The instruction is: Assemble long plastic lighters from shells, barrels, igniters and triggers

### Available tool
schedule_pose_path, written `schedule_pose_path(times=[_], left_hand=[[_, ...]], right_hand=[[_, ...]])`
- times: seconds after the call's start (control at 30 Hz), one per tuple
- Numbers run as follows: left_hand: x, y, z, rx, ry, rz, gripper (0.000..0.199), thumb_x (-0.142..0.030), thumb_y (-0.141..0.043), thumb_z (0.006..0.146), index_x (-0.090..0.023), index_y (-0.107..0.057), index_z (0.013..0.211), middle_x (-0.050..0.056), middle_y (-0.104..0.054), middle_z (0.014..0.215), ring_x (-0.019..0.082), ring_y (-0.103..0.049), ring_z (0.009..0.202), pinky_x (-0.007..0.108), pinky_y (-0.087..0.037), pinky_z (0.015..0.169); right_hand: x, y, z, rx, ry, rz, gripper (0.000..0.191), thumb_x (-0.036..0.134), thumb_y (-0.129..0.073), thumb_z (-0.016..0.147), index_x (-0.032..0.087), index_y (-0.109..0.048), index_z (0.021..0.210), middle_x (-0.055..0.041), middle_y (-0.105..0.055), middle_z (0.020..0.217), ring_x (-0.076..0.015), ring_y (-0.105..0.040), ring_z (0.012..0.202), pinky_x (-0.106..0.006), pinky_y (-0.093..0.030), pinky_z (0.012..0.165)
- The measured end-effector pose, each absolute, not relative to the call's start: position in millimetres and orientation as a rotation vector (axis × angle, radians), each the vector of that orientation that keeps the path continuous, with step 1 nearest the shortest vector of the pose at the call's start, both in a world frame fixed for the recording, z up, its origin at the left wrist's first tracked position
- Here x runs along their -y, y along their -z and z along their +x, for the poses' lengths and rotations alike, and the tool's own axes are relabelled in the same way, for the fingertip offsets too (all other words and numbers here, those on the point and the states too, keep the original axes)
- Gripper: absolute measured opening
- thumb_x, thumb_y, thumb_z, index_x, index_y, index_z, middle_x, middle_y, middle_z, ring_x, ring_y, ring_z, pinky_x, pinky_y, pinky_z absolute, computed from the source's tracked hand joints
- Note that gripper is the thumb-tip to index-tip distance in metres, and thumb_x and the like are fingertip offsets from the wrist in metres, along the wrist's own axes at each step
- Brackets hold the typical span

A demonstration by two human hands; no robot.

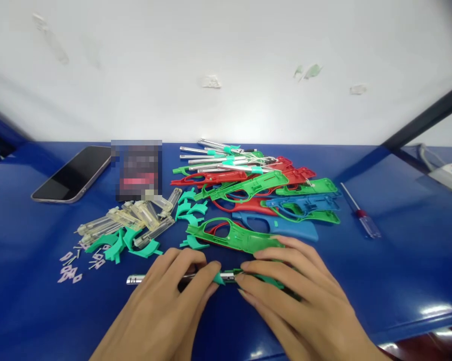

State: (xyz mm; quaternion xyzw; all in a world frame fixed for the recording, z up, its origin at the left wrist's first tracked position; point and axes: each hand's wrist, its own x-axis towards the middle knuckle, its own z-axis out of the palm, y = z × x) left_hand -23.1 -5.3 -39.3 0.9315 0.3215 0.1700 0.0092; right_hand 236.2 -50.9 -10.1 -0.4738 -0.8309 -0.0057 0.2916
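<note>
Low over the near part of the table, my left hand (173, 296) is closed around a silver lighter tube (134, 280). The tube's slotted end sticks out to the left, and a teal plastic piece shows at my left thumb tip. My right hand (304, 286) has its fingers closed on a green lighter shell half (269, 279) at the tube's right end; much of that shell is hidden under the fingers. Just beyond, another green shell half (254, 238) lies on the table, close to my right fingertips. Teal trigger pieces (146, 248) lie loose to the left.
Clear fuel tanks (124, 218) are heaped at left, near small pinkish parts with screws (69, 271). Red, green and blue shells (286, 203) and silver tubes (210, 159) form a pile behind. A phone (75, 173) and a screwdriver (363, 215) lie at either side.
</note>
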Motion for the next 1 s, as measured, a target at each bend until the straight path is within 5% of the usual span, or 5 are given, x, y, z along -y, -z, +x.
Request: schedule_pose_path(times=[0.33, 0.53, 1.0], left_hand=[[1, 29, -15, -1.008, -0.678, 2.729, 0.043, -0.001, -0.045, 0.105, -0.027, -0.064, 0.133, 0.005, -0.069, 0.112, 0.02, -0.069, 0.097, 0.028, -0.062, 0.078], [-2, 23, -9, -0.984, -0.786, 2.754, 0.027, -0.015, -0.043, 0.114, -0.023, -0.066, 0.126, 0.005, -0.068, 0.106, 0.019, -0.067, 0.089, 0.03, -0.059, 0.077], [-6, 13, -4, -1.053, -0.809, 2.752, 0.036, -0.02, -0.039, 0.116, -0.024, -0.074, 0.109, 0.005, -0.074, 0.097, 0.017, -0.071, 0.073, 0.026, -0.057, 0.064]], right_hand=[[51, 15, 233, 2.169, -0.011, -1.23, 0.028, 0.009, -0.059, 0.106, 0.026, -0.08, 0.115, 0.0074, -0.083, 0.111, -0.0145, -0.073, 0.104, -0.031, -0.036, 0.122], [52, 13, 233, 2.105, -0.028, -1.237, 0.024, 0.011, -0.064, 0.103, 0.026, -0.081, 0.112, 0.0085, -0.083, 0.106, -0.0131, -0.074, 0.101, -0.03, -0.039, 0.12], [53, 12, 233, 2.154, -0.097, -1.229, 0.026, 0.008, -0.061, 0.104, 0.025, -0.08, 0.111, 0.0062, -0.082, 0.107, -0.0132, -0.073, 0.102, -0.031, -0.035, 0.121]])
